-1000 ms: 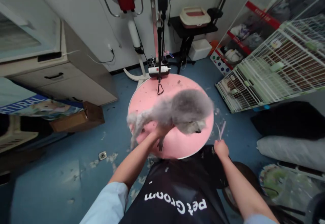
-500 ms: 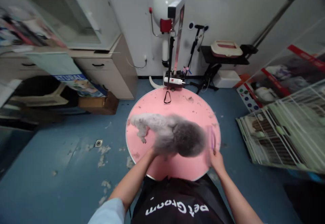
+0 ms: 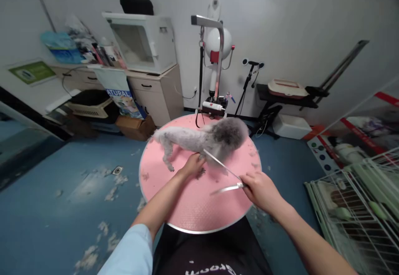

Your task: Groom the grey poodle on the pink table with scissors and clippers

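Note:
A grey dog (image 3: 187, 138) stands on a round pink grooming table (image 3: 199, 208), its fluffy, motion-blurred head to the right. Its body is clipped short, while the head is fuller and darker. My left hand (image 3: 193, 164) is closed on a front leg, low by the dog's chest; most of that leg is hidden by the fingers. In my right hand (image 3: 262, 189) is a pair of scissors (image 3: 229, 188) with the blades spread wide. The upper blade reaches across in front of the dog's chest towards my left hand; the lower one hangs over the tabletop.
A grooming arm (image 3: 220, 54) with a hanging strap rises behind the table. A white tube (image 3: 213, 106) lies at its base. Wire cages (image 3: 358, 208) stand at right, a cardboard box (image 3: 135, 127) and cabinets (image 3: 171, 96) at left. Hair clumps (image 3: 89, 258) litter the floor.
My right hand has come in from the table's right edge, bringing the scissors over to the dog's front. The dog's head has shifted away from me. My view has tilted up.

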`<move>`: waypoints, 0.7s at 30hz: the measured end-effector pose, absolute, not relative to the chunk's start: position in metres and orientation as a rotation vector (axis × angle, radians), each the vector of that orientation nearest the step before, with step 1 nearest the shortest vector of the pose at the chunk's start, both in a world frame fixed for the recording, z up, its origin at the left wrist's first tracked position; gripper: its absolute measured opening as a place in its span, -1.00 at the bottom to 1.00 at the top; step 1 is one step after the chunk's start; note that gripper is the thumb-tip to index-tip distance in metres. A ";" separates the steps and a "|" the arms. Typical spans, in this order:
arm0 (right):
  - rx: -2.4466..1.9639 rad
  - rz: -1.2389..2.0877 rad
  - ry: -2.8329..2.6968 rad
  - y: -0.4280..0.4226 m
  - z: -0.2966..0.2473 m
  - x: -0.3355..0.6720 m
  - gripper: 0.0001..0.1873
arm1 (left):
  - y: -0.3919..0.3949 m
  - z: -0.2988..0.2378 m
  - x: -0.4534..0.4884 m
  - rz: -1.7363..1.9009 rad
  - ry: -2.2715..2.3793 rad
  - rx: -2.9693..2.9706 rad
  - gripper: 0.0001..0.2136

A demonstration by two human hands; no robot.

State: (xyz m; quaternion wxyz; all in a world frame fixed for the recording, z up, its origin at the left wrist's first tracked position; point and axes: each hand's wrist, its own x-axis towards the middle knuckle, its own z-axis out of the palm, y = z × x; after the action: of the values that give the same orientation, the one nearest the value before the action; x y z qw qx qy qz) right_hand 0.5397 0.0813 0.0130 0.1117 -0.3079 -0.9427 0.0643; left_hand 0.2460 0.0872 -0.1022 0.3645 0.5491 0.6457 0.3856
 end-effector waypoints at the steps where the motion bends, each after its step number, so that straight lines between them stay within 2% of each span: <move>1: -0.870 0.196 -2.825 0.081 0.009 0.549 -0.81 | 0.089 -0.106 0.244 1.003 1.653 1.478 -0.82; 5: -0.670 0.232 -2.908 0.066 0.007 0.577 -0.77 | 0.102 -0.112 0.245 0.943 1.639 1.621 -0.78; 9: -0.583 0.237 -2.805 0.080 0.022 0.543 -0.73 | 0.110 -0.095 0.252 0.748 1.670 1.735 -0.78; 13: -1.092 0.254 -2.446 0.127 0.022 0.488 -0.80 | 0.099 -0.044 0.222 0.577 1.540 1.925 -0.83; 15: -1.083 0.354 -2.474 0.142 0.016 0.476 -0.80 | 0.099 -0.009 0.191 0.594 1.559 1.950 -0.73; 17: -0.914 0.461 -2.570 0.149 0.010 0.474 -0.79 | 0.112 0.024 0.162 0.833 1.815 1.860 -0.64; 19: -0.856 0.489 -2.544 0.153 0.008 0.475 -0.78 | 0.137 0.046 0.142 0.999 1.972 1.870 -0.62; 21: -0.945 0.455 -2.415 0.157 0.008 0.476 -0.78 | 0.164 0.054 0.135 0.737 1.938 1.846 -0.59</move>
State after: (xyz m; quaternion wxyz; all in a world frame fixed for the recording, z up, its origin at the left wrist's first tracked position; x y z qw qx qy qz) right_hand 0.4761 0.1572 0.0075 0.2517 -0.3472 -0.8877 0.1674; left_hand 0.1350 0.1641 0.0540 0.1818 0.6539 0.6864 0.2610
